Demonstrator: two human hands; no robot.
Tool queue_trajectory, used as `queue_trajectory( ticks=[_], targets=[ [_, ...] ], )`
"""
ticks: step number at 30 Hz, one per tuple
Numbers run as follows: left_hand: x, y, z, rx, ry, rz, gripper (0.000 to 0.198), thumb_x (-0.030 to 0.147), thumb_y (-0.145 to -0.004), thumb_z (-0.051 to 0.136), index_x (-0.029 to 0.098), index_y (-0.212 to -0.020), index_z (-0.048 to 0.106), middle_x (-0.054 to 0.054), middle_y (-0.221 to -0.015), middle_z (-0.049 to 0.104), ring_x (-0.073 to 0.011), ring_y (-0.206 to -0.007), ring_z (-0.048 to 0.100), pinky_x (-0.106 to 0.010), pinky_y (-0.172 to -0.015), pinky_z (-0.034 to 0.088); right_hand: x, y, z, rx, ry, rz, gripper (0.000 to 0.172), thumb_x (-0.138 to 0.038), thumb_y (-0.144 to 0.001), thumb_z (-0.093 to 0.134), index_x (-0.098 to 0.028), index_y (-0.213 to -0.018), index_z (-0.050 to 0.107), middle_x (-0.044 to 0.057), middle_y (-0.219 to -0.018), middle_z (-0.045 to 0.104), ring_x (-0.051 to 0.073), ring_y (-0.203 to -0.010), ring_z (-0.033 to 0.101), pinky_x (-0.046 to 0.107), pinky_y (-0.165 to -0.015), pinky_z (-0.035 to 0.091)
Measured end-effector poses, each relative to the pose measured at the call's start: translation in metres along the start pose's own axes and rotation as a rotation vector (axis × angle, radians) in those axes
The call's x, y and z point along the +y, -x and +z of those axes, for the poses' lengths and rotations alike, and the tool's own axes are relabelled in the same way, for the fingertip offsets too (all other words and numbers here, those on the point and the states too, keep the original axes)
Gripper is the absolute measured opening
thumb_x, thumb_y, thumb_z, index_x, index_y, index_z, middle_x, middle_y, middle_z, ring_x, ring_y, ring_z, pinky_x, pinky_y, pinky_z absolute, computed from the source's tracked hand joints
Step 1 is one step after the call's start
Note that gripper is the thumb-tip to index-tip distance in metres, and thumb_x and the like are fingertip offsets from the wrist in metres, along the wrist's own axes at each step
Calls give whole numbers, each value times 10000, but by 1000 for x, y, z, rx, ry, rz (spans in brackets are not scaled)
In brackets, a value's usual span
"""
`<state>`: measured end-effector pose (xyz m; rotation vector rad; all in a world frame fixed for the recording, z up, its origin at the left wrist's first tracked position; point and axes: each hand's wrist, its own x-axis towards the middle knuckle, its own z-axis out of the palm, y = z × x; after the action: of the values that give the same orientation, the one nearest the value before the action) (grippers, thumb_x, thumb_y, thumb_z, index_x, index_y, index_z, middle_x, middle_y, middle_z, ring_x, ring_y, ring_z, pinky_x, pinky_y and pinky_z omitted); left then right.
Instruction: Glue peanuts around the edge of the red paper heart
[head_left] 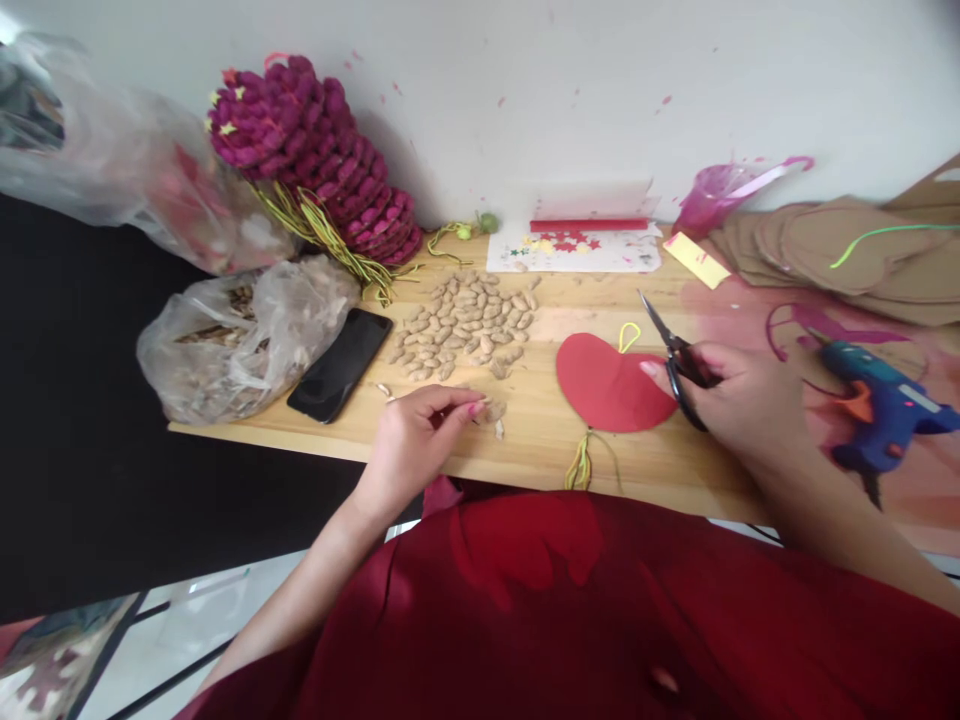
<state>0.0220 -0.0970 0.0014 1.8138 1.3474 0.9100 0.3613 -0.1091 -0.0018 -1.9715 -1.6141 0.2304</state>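
My right hand (731, 390) is wrapped round the black handles of a pair of scissors (666, 335), whose blades point up and to the left. Under the scissors lies a red heart-shaped piece (604, 385) with a yellow loop at its top and a yellow-green tassel (579, 462) below. Near the front edge, my left hand (420, 430) pinches with thumb and forefinger at a small peanut shell piece (493, 411). A pale shell scrap (499, 429) lies just beside the fingertips. Behind this hand is a spread of peanut shells (469, 320).
On the left are a black phone (341, 365), a plastic bag of shells (240, 340) and a stack of purple shell-covered pieces (322, 150). Paper with small stars (525, 255) lies by the wall. A blue glue gun (885, 400) and cardboard shapes (817, 245) are on the right.
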Motion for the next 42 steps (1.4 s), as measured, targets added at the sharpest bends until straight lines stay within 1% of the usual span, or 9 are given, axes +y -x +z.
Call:
queue_trajectory(
  ticks=[3,6,12,16,21,28,31,37,42],
  targets=[
    [-1,-7,-3,-30,140,-188,180,375,-836,772,200,-850,814,-29,-755,777,-155,-689,694,-247,-636,538,-3,0,-1,7,3,7,645,-816,-742,601,-183,-686,712,-7,-494,536,143,-505,478,265,-492,310],
    [-4,-13,-6,-14,133,-246,238,425,-805,778,189,-819,811,-20,-686,744,-130,-600,620,-230,-549,460,-4,0,0,10,4,22,665,-838,-726,588,-186,-672,706,-3,-489,532,144,-499,468,267,-489,310],
    [-2,-28,-16,47,-98,-174,228,390,-826,724,183,-853,817,-19,-722,747,-132,-614,595,-244,-568,430,-1,0,0,4,5,30,666,-839,-723,589,-186,-687,713,8,-501,571,147,-496,480,273,-496,321],
    [-2,-39,-16,-10,-231,-160,242,417,-824,724,189,-813,807,2,-629,694,-127,-545,543,-256,-524,366,-3,-1,-1,6,7,31,673,-842,-717,588,-183,-692,721,10,-503,577,148,-499,484,275,-496,321],
    [-3,-51,-11,-76,-325,-192,269,465,-819,729,206,-775,787,18,-580,651,-134,-545,539,-262,-541,356,-5,0,-1,-17,14,62,702,-869,-696,564,-184,-690,717,7,-502,570,154,-507,500,277,-493,321],
    [6,-56,-19,-85,-565,-180,285,428,-860,684,208,-683,731,1,-604,655,-157,-582,551,-288,-587,342,-3,-1,-1,-25,10,61,676,-853,-704,578,-188,-673,694,6,-509,573,156,-526,508,276,-502,330],
    [8,-55,-23,-108,-586,-166,270,406,-873,668,205,-706,732,1,-605,643,-154,-582,534,-290,-601,341,-4,-1,0,-10,17,50,686,-862,-698,568,-189,-664,694,10,-504,574,159,-519,510,278,-494,326],
    [6,-55,-22,-223,-457,-135,262,390,-900,611,205,-774,748,21,-590,617,-136,-556,505,-268,-584,347,-5,-2,0,-12,14,51,693,-863,-696,567,-187,-684,718,18,-512,597,164,-518,523,276,-491,332],
    [4,-62,-22,-274,-524,-98,258,353,-904,579,212,-747,728,6,-590,628,-154,-577,538,-274,-595,348,-4,-1,-2,-11,8,42,686,-852,-707,579,-183,-692,727,22,-500,590,160,-503,506,275,-490,328]
  ],
)
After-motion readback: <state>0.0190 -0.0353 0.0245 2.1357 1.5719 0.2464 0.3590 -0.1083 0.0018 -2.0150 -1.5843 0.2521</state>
